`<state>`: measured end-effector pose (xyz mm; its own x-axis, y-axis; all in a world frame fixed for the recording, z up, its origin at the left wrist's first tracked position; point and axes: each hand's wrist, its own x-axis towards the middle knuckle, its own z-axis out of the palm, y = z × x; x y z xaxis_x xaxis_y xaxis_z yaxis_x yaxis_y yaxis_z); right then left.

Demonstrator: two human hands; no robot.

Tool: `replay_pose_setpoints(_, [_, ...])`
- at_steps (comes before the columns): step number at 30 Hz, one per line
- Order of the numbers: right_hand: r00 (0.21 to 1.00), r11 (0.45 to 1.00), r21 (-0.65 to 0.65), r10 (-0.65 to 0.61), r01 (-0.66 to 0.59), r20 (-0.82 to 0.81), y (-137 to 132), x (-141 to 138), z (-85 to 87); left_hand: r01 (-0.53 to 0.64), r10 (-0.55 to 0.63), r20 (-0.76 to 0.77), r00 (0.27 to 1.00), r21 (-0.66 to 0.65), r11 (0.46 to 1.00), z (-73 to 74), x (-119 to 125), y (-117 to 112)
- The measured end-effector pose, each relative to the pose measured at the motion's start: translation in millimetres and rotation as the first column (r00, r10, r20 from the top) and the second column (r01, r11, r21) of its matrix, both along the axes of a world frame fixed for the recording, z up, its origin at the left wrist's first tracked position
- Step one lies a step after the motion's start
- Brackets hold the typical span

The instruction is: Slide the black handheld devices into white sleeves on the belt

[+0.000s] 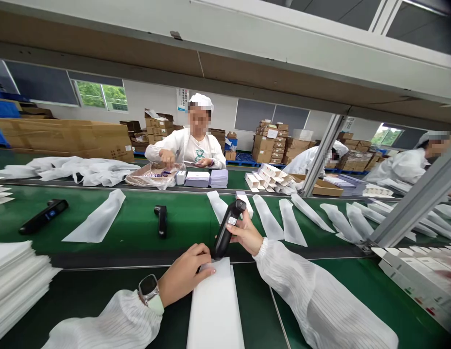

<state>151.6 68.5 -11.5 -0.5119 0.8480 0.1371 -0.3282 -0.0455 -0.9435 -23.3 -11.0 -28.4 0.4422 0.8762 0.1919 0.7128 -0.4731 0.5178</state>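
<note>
Green surface [134, 213] carries two loose devices [162, 223], evidently unsleeved, while the right hand [247, 233] has its grip closed round a black device [225, 232] at the white sleeves' [216, 310] far end, apparently not yet inserted; left hand [187, 271] rests there, grip indeterminable.

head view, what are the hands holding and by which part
The right hand holds a black device by its upper half. The left hand touches the white sleeve at its far end; grip unclear.
</note>
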Motion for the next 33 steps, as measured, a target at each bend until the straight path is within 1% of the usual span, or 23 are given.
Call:
replay_pose_setpoints(4, [1.000,1.000,-0.008,0.013,-0.013,-0.017,0,-7,-3.8,-0.058,0.053,0.131,0.990,0.032,0.998,7.1,5,-1])
replay_pose_setpoints(7, [1.000,0.999,-0.019,0.025,-0.025,-0.011,1,-6,-8.9,-0.101,0.098,0.257,0.961,-0.002,0.995,10.9,8,-2])
replay_pose_setpoints(8, [0.999,0.998,-0.016,0.052,-0.052,-0.001,2,-5,-10.1,-0.125,0.123,0.299,0.946,-0.013,0.992,12.2,8,-1])
replay_pose_setpoints(10, [0.984,0.984,0.034,0.172,-0.174,0.040,2,-4,-11.5,-0.186,0.176,0.372,0.911,-0.008,0.982,15.6,9,1])
replay_pose_setpoints(11, [0.962,0.961,0.074,0.260,-0.266,0.079,1,-3,-12.0,-0.215,0.194,0.403,0.895,0.006,0.977,17.7,9,2])
replay_pose_setpoints(13, [0.873,0.869,0.137,0.446,-0.475,0.196,-3,-4,-13.2,-0.255,0.222,0.451,0.864,0.011,0.967,22.4,9,5])
replay_pose_setpoints(14, [0.826,0.824,0.143,0.505,-0.548,0.253,-6,-6,-13.8,-0.264,0.231,0.464,0.855,0.005,0.965,24.6,9,6])
replay_pose_setpoints(15, [0.801,0.807,0.131,0.525,-0.576,0.288,-8,-8,-14.2,-0.264,0.231,0.468,0.853,0.005,0.965,26.5,10,6])
replay_pose_setpoints(16, [0.810,0.825,0.107,0.508,-0.556,0.294,-8,-9,-13.9,-0.261,0.221,0.468,0.856,0.020,0.965,27.9,10,6])
replay_pose_setpoints(17, [0.853,0.873,0.082,0.445,-0.482,0.274,-7,-10,-12.8,-0.255,0.207,0.462,0.863,0.043,0.966,28.6,9,5])
replay_pose_setpoints(19, [0.971,0.981,0.067,0.171,-0.184,0.169,4,-6,-6.9,-0.232,0.178,0.421,0.890,0.080,0.969,27.0,7,3])
replay_pose_setpoints(20, [0.994,0.996,0.088,-0.017,0.008,0.109,14,-1,-2.3,-0.212,0.169,0.380,0.909,0.074,0.974,24.7,5,2])
replay_pose_setpoints(21, [0.971,0.966,0.143,-0.227,0.215,0.071,27,7,2.9,-0.187,0.163,0.323,0.932,0.044,0.981,21.3,3,1])
replay_pose_setpoints(22, [0.901,0.884,0.223,-0.431,0.411,0.044,42,16,8.0,-0.159,0.154,0.250,0.956,-0.001,0.987,17.1,1,0])
replay_pose_setpoints(23, [0.802,0.767,0.306,-0.597,0.564,0.015,58,26,12.3,-0.129,0.136,0.167,0.977,-0.052,0.990,12.5,-1,0])
replay_pose_setpoints(24, [0.679,0.630,0.393,-0.734,0.670,0.018,73,37,15.0,-0.100,0.109,0.089,0.990,-0.101,0.990,7.8,-2,0])
replay_pose_setpoints(25, [0.542,0.494,0.481,-0.839,0.724,0.045,87,47,15.4,-0.076,0.081,0.027,0.996,-0.149,0.986,3.5,-3,0])
replay_pose_setpoints(26, [0.411,0.385,0.556,-0.908,0.737,0.084,100,55,13.2,-0.059,0.058,-0.011,0.998,-0.192,0.980,0.0,-3,0])
replay_pose_setpoints(27, [0.305,0.318,0.615,-0.943,0.722,0.129,110,60,8.4,-0.047,0.041,-0.029,0.999,-0.229,0.972,-2.5,-2,1])
replay_pose_setpoints(29, [0.163,0.266,0.697,-0.964,0.666,0.212,124,64,-6.4,-0.043,0.037,-0.029,0.999,-0.280,0.959,-4.5,0,3])
replay_pose_setpoints(30, [0.135,0.269,0.719,-0.961,0.640,0.240,127,63,-14.4,-0.053,0.047,-0.026,0.999,-0.296,0.954,-4.4,2,4])
replay_pose_setpoints(31, [0.142,0.285,0.726,-0.957,0.626,0.254,129,59,-21.4,-0.070,0.065,-0.029,0.997,-0.308,0.949,-3.9,4,6])
replay_pose_setpoints(33, [0.125,0.279,0.760,-0.959,0.587,0.256,126,47,-29.6,-0.113,0.106,-0.041,0.994,-0.314,0.943,-2.8,7,9])
